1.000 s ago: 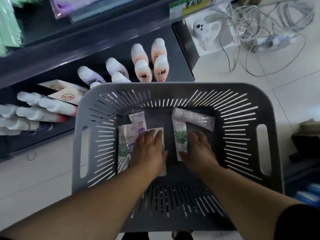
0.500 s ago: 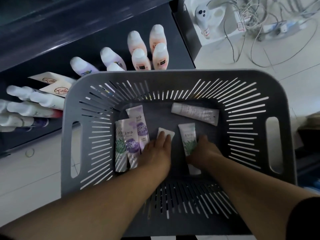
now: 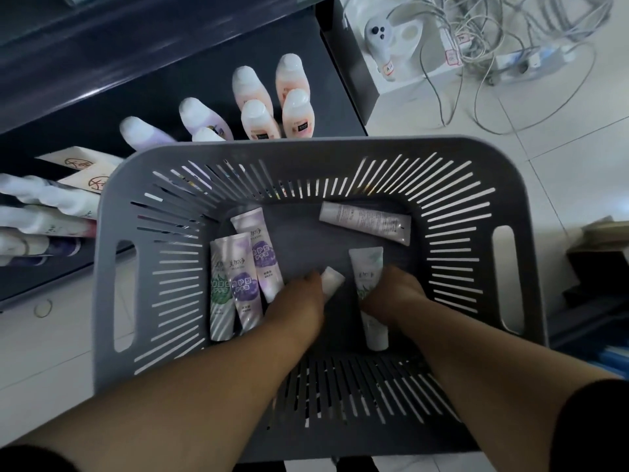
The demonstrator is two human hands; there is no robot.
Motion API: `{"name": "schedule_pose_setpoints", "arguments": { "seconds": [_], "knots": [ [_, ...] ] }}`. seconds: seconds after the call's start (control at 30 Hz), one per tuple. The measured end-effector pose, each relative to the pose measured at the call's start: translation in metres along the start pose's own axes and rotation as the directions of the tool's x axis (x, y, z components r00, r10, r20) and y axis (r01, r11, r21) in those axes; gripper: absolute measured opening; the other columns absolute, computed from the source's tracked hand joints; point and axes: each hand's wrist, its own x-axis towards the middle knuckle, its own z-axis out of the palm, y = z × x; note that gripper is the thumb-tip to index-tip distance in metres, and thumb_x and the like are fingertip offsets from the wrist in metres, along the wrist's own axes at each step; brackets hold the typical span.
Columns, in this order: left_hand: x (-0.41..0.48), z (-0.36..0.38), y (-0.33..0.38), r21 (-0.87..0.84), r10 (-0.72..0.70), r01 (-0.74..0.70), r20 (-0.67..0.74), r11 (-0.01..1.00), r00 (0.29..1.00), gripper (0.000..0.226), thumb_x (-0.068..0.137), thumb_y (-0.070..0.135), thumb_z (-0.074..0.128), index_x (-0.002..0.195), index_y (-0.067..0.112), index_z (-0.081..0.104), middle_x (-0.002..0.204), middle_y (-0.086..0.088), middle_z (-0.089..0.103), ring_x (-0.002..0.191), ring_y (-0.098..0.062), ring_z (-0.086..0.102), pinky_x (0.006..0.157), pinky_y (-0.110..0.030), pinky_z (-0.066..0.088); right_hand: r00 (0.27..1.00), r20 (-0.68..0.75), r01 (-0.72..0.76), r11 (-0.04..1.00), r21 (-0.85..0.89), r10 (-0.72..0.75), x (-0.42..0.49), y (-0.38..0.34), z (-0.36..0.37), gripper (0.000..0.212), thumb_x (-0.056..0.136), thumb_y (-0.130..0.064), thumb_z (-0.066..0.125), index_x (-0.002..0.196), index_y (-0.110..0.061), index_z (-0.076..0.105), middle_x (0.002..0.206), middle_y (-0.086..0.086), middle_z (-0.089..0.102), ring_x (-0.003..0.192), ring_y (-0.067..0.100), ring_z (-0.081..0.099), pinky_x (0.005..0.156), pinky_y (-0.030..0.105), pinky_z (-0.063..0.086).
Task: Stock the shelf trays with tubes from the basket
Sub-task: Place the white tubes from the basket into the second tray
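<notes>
The purple tube point(image 3: 243, 284) reads "美加净" near its crimped end. The green-leaf tube point(image 3: 366, 267) shows the same brand. Other print is too blurred to read.

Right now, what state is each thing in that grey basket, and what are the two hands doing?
Grey basket: upright, six tubes inside.
White tube: gripped by the left hand, one end poking out.
Green tube: gripped round its middle by the right hand.
Three tubes: lying flat side by side, in no hand.
Pale tube: lying crosswise at the far side.
Pink bottles: standing on the shelf.
</notes>
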Motion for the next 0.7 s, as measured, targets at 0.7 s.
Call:
{"name": "schedule_pose_setpoints", "arguments": {
  "seconds": [0.7],
  "knots": [
    [-0.245, -0.251, 0.084, -0.378, 0.028, -0.294, -0.572, 0.878, 0.820, 0.043, 0.092, 0.028, 0.059, 0.125, 0.039, 0.035, 0.094, 0.004, 0.062, 0.073, -0.012, 0.056, 0.061, -0.025, 0.043, 0.858, -0.330, 0.505, 0.763, 0.404, -0.393, -0.277, -0.037, -0.199, 0.025, 0.076, -0.014, 0.067, 0.099, -0.019, 0.058, 0.093, 0.003, 0.068, 0.089, 0.022, 0.065, 0.083, 0.042, 0.056]
  ]
}}
